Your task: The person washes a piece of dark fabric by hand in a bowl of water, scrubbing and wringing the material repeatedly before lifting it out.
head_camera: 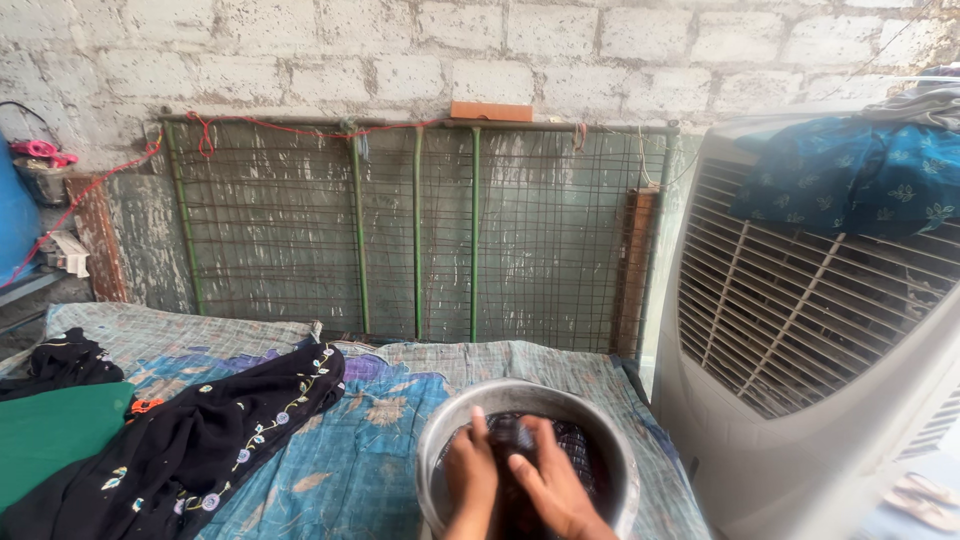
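Note:
A round metal basin [455, 410] sits at the bottom centre on a patterned blue cloth. Inside it lies a dark wet cloth [585, 445]. My left hand [470, 470] presses down on the left part of that cloth, fingers closed on it. My right hand [555, 485] rests over its middle, fingers curled around a bunched fold. Both hands are inside the basin, side by side and nearly touching.
A black embroidered garment [215, 435] and a green cloth [55, 430] lie at the left on the patterned sheet [350, 460]. A white air cooler [800, 340] draped with blue fabric [850, 175] stands at the right. A wire-mesh frame [420, 230] leans on the brick wall behind.

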